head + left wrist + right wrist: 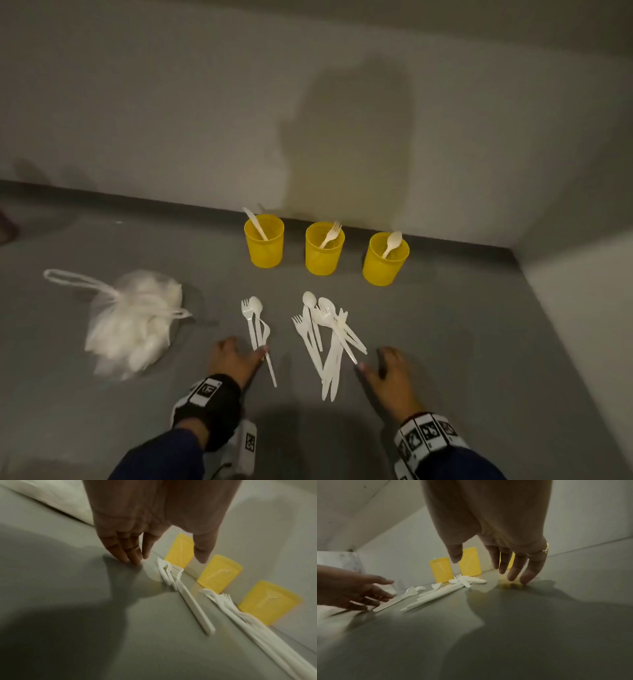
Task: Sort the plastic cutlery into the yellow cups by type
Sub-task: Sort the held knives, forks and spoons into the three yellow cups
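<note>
You had both hands down on the grey desk with nothing picked up: your left hand lay with relaxed fingers, thumb tip touching the small bunch of white plastic cutlery (a fork, a spoon and what looked like a knife), and your right hand sat just beside the bigger mixed heap of white plastic cutlery, fingers loose, holding nothing. The three yellow mesh plastic cups stood in a row near the wall, each already showing its type: knife in the left one, fork in the middle, spoon on the right. If I were you, I'd have pinched one piece by the handle end, since the handles poked out toward you and the heads were tangled, especially in the right heap. Pulling one out straight back would likely have avoided dragging the rest. Room-wise you were fine: open desk between piles and cups, and the wall sat right behind the cups, so a hard drop could've tipped a light cup. The clear plastic bag of spare white cutlery lay well off to your left, out of the way.
</note>
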`<act>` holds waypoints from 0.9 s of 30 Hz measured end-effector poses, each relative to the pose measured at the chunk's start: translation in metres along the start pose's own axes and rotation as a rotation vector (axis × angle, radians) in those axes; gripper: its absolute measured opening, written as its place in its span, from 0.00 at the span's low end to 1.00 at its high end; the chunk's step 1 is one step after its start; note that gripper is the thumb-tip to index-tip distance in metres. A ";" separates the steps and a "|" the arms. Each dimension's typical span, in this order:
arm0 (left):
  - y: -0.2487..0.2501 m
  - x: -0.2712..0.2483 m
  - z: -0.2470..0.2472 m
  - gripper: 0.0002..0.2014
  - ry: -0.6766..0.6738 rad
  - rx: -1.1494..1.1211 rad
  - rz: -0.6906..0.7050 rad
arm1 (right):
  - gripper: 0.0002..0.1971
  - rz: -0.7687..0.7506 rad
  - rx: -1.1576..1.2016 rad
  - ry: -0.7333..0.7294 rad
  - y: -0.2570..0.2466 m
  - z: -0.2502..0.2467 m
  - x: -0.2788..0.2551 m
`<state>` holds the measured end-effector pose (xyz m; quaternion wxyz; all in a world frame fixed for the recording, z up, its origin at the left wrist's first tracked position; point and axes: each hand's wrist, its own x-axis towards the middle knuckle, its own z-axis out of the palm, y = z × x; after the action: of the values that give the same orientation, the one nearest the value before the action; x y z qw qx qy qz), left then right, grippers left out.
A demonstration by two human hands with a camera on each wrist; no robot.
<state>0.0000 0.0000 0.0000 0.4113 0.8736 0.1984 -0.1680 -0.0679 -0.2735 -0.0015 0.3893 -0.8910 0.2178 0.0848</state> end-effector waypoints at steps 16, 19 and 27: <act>0.053 0.001 0.050 0.19 -0.178 0.218 0.087 | 0.21 -0.009 -0.133 -0.196 -0.066 0.052 0.042; 0.065 0.000 0.057 0.16 -0.249 0.359 0.158 | 0.17 -0.010 -0.076 -0.192 -0.072 0.066 0.042; 0.075 0.006 0.059 0.13 -0.428 0.358 0.255 | 0.11 0.108 0.043 -0.132 -0.087 0.084 0.045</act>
<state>0.0341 -0.0893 0.0104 0.3011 0.8948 -0.0366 -0.3276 0.0131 -0.1740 -0.0162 0.4166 -0.8619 0.2409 0.1596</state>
